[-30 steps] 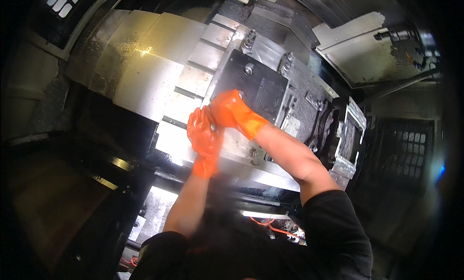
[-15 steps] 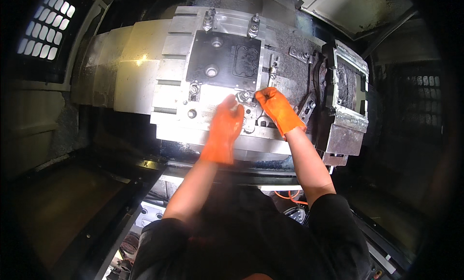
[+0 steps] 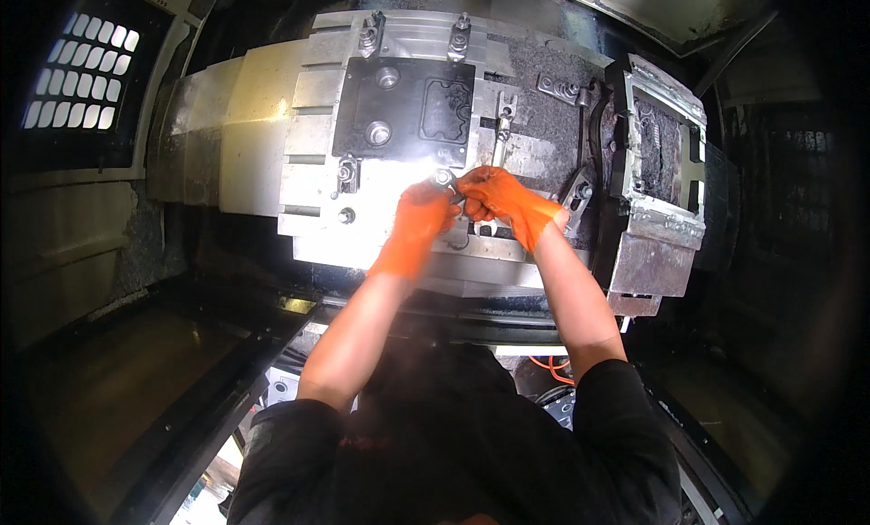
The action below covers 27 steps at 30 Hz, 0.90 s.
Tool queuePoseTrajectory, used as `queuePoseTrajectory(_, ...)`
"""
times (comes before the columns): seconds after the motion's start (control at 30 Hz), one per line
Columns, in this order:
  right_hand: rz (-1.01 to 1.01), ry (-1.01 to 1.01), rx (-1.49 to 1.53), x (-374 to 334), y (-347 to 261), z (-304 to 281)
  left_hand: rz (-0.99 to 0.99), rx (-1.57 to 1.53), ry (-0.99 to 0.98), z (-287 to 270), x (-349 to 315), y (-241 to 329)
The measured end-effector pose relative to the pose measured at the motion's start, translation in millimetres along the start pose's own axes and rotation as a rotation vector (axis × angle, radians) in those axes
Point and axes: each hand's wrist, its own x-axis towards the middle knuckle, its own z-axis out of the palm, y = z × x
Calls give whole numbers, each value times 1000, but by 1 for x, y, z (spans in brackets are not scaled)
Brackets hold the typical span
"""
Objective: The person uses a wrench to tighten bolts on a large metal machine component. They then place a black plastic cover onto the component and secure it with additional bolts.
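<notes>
Both my hands wear orange gloves and meet at a metal hold-down clamp [image 3: 443,177] with a nut on top, by the near right corner of a dark rectangular plate [image 3: 362,99]. My left hand [image 3: 419,224] is closed against the clamp's near side, its fingertips partly hidden. From the right, my right hand [image 3: 504,202] pinches the clamp's right side with bent fingers. Under the right hand, the open jaw of a spanner [image 3: 487,227] shows on the slotted machine table [image 3: 304,163]. Glare washes out the metal left of my hands.
More clamps with nuts stand at the plate's far left [image 3: 368,38], far right [image 3: 459,40] and near left [image 3: 346,173] corners. A bolt [image 3: 346,216] sticks up nearby. Dark chips [image 3: 544,58] cover the table's right part, beside a raised metal frame [image 3: 666,208].
My left hand has moved up and closed in at the clamp. My right hand has shifted slightly left and down onto it. The view has shifted a little.
</notes>
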Motion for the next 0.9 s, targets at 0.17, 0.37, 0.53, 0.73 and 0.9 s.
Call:
queuePoseTrajectory(0.17, -4, 90, -13, -24, -7, 19, 117, 113, -198, -22, 23, -17)
queuePoseTrajectory(0.37, -63, 57, 2, -7, 7, 6, 145, 119, -67, -5, 8, -13)
queuePoseTrajectory(0.53, -64, 179, 144, -19, 25, 48, 241, 378, -179, -36, 24, 6)
queuePoseTrajectory(0.73, -121, 282, 340, -27, 25, 68, 245, 308, -284, -49, 27, -5)
queuePoseTrajectory(0.9, -116, 296, 249, -24, 25, 59, 313, 316, -289, -45, 30, -12)
